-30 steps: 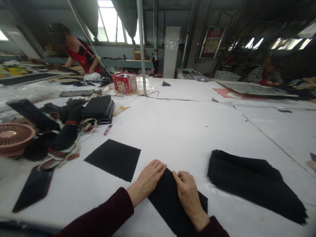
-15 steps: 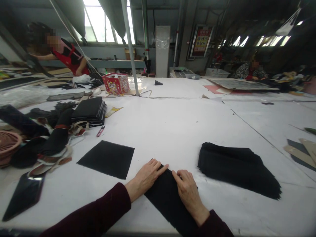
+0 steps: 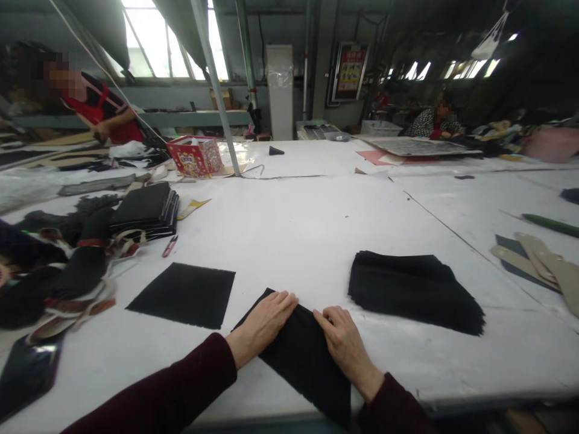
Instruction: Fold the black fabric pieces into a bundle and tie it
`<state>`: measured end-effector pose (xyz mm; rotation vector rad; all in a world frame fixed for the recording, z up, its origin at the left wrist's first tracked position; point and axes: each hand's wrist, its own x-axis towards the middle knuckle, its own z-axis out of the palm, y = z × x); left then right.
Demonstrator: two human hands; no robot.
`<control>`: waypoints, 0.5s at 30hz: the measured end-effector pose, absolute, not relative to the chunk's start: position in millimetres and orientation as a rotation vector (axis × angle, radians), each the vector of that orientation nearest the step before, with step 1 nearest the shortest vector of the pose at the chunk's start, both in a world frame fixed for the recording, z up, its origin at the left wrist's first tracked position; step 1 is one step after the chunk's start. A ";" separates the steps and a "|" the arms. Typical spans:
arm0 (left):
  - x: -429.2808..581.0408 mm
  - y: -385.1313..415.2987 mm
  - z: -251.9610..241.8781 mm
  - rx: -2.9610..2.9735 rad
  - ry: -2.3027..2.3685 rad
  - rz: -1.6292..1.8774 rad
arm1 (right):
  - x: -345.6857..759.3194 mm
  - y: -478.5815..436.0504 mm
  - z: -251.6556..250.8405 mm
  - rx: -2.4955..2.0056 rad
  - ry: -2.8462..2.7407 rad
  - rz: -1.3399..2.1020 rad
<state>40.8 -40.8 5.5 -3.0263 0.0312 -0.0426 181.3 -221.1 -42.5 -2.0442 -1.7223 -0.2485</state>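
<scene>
A black fabric piece (image 3: pixel 302 355) lies in front of me, its lower corner reaching the table's near edge. My left hand (image 3: pixel 266 318) rests flat across the upper part of it, fingers stretched out and close together. At the cloth's upper right edge, my right hand (image 3: pixel 344 342) has curled fingers, with the index finger and thumb closed on that edge. A single flat black fabric piece (image 3: pixel 183 295) lies to the left of my hands. On the right is a stack of black fabric pieces (image 3: pixel 411 289) with uneven edges.
Pink thread snips (image 3: pixel 170 246) lie near a folded black stack (image 3: pixel 145 208) on the left, beside a heap of straps and dark material. A red patterned box (image 3: pixel 194 158) stands by a pole (image 3: pixel 221 90). Beige templates (image 3: pixel 543 262) lie far right. Two people are at work further back.
The view has turned right, so the surroundings sit further left. My left fingers have shifted on the cloth, and more fabric shows beyond my left hand. My right hand stays at the edge.
</scene>
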 end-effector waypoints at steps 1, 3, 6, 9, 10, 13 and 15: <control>40.6 -41.6 5.0 -3.020 0.031 -0.031 | 181.7 -222.1 -42.4 -2.048 -1.730 -0.251; 39.5 -43.2 3.8 -3.013 0.037 -0.012 | 182.3 -223.7 -42.0 -2.052 -1.743 -0.251; 37.5 -47.0 3.4 -3.006 0.037 -0.002 | 183.2 -225.9 -40.8 -2.036 -1.755 -0.260; 37.7 -51.5 4.4 -3.003 0.030 -0.039 | 185.5 -229.4 -39.4 -2.015 -1.760 -0.286; 38.5 -52.8 4.6 -3.006 0.048 -0.055 | 186.5 -231.0 -39.0 -2.007 -1.762 -0.295; 41.7 -55.9 3.6 -3.033 0.112 -0.074 | 190.1 -236.6 -38.3 -1.977 -1.778 -0.306; 44.0 -58.3 2.4 -3.048 0.107 -0.049 | 192.1 -240.1 -37.9 -1.969 -1.785 -0.292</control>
